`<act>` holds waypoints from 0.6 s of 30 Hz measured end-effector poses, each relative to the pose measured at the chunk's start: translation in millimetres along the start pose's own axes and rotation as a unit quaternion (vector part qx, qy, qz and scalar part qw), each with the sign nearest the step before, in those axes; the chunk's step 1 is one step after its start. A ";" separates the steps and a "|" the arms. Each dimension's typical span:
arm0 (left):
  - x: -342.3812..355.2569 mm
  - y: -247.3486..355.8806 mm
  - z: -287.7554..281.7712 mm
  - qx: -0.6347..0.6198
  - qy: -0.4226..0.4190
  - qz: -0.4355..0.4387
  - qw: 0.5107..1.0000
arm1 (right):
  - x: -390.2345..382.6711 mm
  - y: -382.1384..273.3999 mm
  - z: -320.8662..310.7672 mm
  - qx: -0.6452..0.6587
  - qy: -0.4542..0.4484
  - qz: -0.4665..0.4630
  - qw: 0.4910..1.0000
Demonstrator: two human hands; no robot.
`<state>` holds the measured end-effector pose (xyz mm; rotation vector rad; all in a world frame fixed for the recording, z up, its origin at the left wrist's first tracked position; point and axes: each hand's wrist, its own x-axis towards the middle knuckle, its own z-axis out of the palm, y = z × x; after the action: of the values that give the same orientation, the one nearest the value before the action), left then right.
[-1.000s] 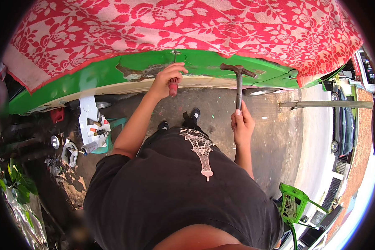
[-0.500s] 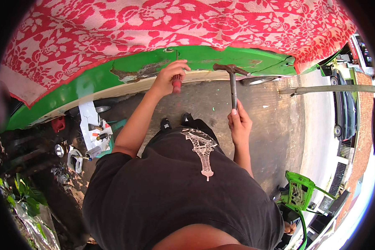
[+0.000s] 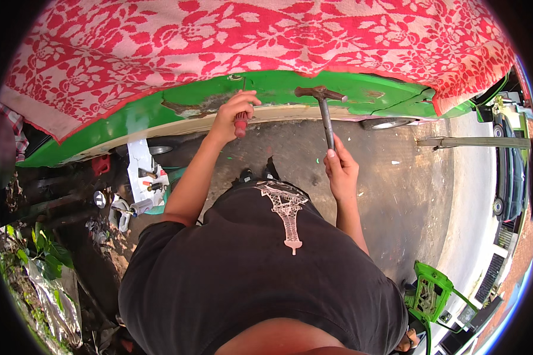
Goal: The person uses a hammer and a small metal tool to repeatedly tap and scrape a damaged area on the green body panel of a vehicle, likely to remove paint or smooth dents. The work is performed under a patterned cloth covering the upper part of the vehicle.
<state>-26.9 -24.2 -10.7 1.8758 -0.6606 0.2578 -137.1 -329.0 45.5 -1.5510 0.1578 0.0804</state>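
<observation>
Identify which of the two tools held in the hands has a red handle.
The thin-shafted tool in the left hand; the hammer in the right hand has a grey handle.

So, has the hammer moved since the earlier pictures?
Yes, leftward: the hammer earlier had its right tip above the wheel at right; now that tip lies clear to the wheel's left.

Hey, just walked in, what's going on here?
A person stands at a green car body with worn paint. Their left hand holds what looks like a red-handled screwdriver, shaft toward the car body. Their right hand grips a hammer, its head apart from the screwdriver. A red-and-pink floral cloth drapes over the car.
</observation>
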 end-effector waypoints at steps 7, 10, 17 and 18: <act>1.7 3.9 10.3 0.013 0.022 -0.010 1.000 | 14.3 1.5 -16.5 0.009 -0.033 0.014 0.999; 2.1 5.7 10.7 0.030 0.018 -0.006 0.999 | 20.1 7.7 -24.5 0.021 -0.046 0.011 0.999; 0.7 11.1 13.1 0.078 -0.025 0.004 0.997 | 25.5 11.7 -31.1 -0.017 -0.072 -0.021 0.997; -1.5 8.3 15.2 0.089 -0.028 0.006 0.996 | 25.2 13.0 -31.5 -0.040 -0.076 -0.035 0.996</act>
<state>-34.7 -39.7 -10.9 2.0565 -0.7066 0.2813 -115.7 -361.4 28.5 -1.6220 -0.0192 0.1507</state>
